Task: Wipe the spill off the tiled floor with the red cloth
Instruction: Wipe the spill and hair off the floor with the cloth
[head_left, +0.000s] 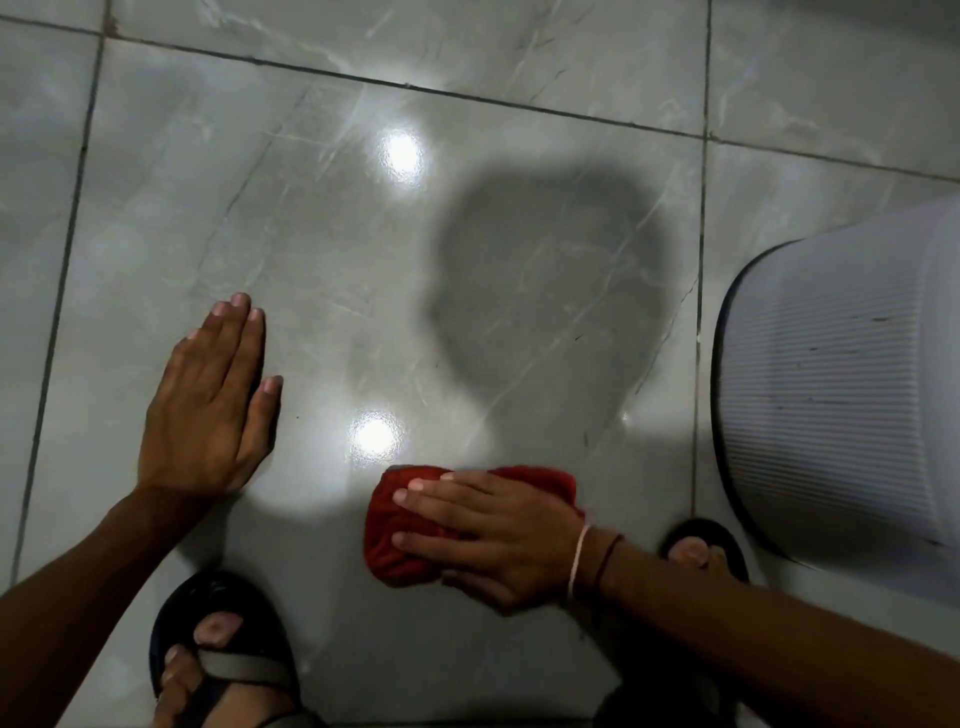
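A crumpled red cloth (395, 525) lies on the glossy grey tiled floor (311, 249), low in the middle of the view. My right hand (498, 535) presses flat on top of it, fingers pointing left, with thin bands on the wrist. My left hand (213, 400) rests palm down on the bare tile to the left, fingers together and holding nothing. No distinct puddle shows. A dark rounded patch (550, 291) above the cloth looks like a shadow. Two bright light reflections glare on the tile.
A white ribbed plastic container (831, 389) with a dark rim lies at the right edge, close to the cloth. My two sandalled feet sit at the bottom: one (223, 654) on the left, one (706, 551) on the right behind my right forearm. Dark grout lines cross the floor.
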